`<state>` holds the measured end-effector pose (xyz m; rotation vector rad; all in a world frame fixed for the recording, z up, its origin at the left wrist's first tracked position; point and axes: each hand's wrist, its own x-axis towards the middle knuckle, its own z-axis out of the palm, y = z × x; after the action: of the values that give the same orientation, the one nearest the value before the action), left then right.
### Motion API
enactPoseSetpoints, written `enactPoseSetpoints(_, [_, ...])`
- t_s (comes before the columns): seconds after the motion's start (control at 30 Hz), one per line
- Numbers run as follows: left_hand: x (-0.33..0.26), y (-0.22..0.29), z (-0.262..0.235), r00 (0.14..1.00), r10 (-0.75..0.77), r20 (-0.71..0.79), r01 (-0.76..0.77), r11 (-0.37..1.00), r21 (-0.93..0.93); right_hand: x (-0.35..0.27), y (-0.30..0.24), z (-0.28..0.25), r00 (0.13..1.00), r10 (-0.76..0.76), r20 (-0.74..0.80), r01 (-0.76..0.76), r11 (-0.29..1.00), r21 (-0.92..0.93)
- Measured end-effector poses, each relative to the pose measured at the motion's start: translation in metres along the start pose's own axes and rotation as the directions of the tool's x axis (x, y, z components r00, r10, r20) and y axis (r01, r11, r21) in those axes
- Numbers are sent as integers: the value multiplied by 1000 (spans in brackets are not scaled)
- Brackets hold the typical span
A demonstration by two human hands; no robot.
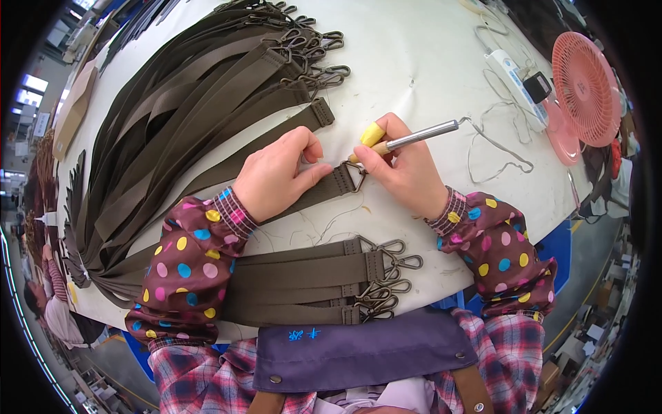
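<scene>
Pressing down on a brown strap (314,192), the left hand (276,181) is laid flat, fingers together, so that the webbing is kept from sliding on the white table (414,62). The strap's end, with its metal ring (356,175), lies at the picture's centre, between the two hands. At 3 o'clock from the ring, the right hand (407,172) is closed around a tool (407,141) with a yellow grip and a metal shaft; it is held like a pen, tip angled down at the ring and the stitched end, probably so that fine control is kept there. A thin cord (500,148) is run from the shaft's far end toward 2 o'clock, where a power strip (514,79) and a pink fan (586,86) are set out of the working area.

At 11 o'clock a large fan of straps (193,103) is spread out, their clips (310,48) gathered at 12 o'clock. At 6 o'clock, near the table edge, a smaller stack (310,286) is laid with its clips aligned to one side, seemingly kept apart from the big pile. Loose thread ends (324,224) are scattered beside the held strap.
</scene>
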<state>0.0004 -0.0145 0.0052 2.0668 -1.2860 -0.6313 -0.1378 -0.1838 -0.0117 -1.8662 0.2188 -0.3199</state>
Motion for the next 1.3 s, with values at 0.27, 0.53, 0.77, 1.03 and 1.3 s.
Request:
enactPoseSetpoints(0.27, [-2, 16, 13, 998, -53, -15, 55, 932, 358, -9, 3, -11, 998, -66, -11, 66, 998, 9])
enactPoseSetpoints(0.53, [-17, 14, -3, 993, -75, 88, 56, 977, 204, -10, 16, -11, 929, -370, 14, 343, 845, -411])
enactPoseSetpoints(0.77, [-24, 11, 4, 986, 159, -58, -141, 963, 231, -9, 11, -20, 887, -426, 177, 460, 780, -424])
enactPoseSetpoints(1.03, [-36, 12, 14, 946, 323, 8, -293, 847, 445, -13, 0, -23, 894, -427, 138, 444, 799, -404])
enactPoseSetpoints(1.3, [-6, 4, -3, 959, 77, 272, -116, 985, 130, -13, 0, -2, 990, -60, 129, 46, 992, 115])
